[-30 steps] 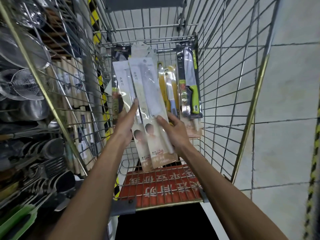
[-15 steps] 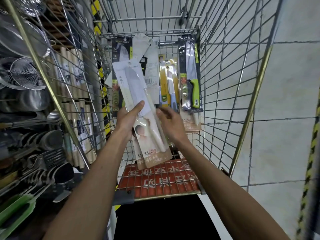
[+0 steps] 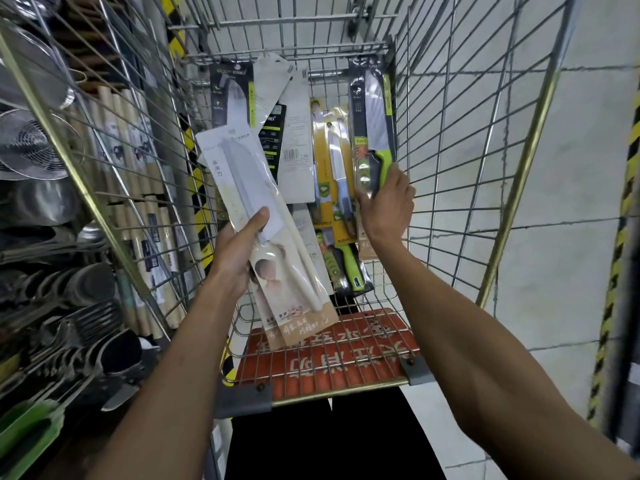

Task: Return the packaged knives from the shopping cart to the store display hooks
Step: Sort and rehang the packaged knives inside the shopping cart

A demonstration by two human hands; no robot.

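**Q:** Where is this, and where are the knives?

**R:** Shop aisle with a pale tiled floor (image 3: pixel 571 202) on the right and a rack of metal kitchenware (image 3: pixel 52 271) on the left. Between them stands a wire shopping cart (image 3: pixel 450 168), seen from above. The left hand (image 3: pixel 239 251) grips a white packaged knife (image 3: pixel 249 202) by its middle, thumb across the front, tilted with its top toward the left cart wall. More knife packs stand against the far end of the cart.

**Q:** What differs from half a second ago?

**R:** Then, both hands were on the white pack. Now the right hand (image 3: pixel 384 206) has left it and reached to the right, closing its fingers around the handle end of a green-handled packaged knife (image 3: pixel 374 126) that stands upright by the right cart wall. The white pack has swung further left.

**Q:** What is hard to make out?

**R:** A second white pack seems to lie behind the first; only its lower edge shows. The right palm covers the lower part of the green handle. A yellow packaged knife (image 3: pixel 332 161) stands just left of it, and another green-handled pack (image 3: pixel 346 268) lies lower down, partly covered. The printing on the packs is too small to read. The red panel (image 3: pixel 329 362) on the cart's seat flap carries upside-down lettering.
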